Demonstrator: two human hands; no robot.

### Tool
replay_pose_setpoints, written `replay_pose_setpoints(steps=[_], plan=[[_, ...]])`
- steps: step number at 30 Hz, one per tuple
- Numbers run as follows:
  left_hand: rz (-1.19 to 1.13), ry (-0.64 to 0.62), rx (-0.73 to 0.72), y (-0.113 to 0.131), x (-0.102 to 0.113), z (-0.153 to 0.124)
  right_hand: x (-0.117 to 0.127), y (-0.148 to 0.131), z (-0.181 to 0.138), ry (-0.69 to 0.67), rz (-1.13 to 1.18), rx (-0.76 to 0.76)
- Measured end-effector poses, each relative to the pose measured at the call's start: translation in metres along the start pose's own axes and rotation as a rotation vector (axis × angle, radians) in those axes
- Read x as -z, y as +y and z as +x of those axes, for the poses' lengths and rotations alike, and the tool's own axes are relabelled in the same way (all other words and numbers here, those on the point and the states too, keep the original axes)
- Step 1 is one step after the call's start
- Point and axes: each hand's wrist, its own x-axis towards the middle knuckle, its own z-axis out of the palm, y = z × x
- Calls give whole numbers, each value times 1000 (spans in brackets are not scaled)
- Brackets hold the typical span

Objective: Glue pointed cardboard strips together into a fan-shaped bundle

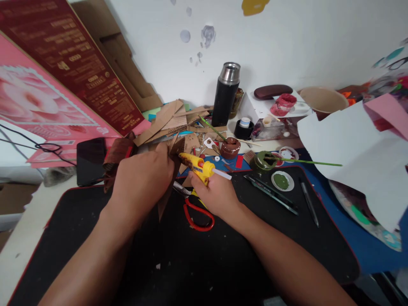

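Observation:
My right hand (219, 193) is wrapped round a yellow hot glue gun (197, 165), with a whitish glue stick (222, 174) poking out of its rear. The gun's nozzle end points left, up against a piece of brown cardboard (166, 197). My left hand (145, 174) grips that cardboard from the left and holds it on edge; the back of the hand hides much of it. Whether the nozzle touches the cardboard, I cannot tell. Below the gun, red-handled scissors (200, 216) lie on the black mat (165, 259), their blades partly covered.
Cardboard scraps (168, 123) pile up behind my hands. A black thermos (225, 95) stands by the wall. Brown and green paint jars (230, 147) hold green sticks. Pens (270, 194) lie at right, near a white sheet (357, 148). A phone (91, 161) lies at left.

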Motion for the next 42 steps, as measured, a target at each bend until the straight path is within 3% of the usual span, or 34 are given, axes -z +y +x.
replay_pose_setpoints(steps=[24,42], plan=[[-39,-82,-9,1,6,2,0,3,2,23,0,-21],[4,-75,-16,-1,3,3,0,5,3,42,112,-21]])
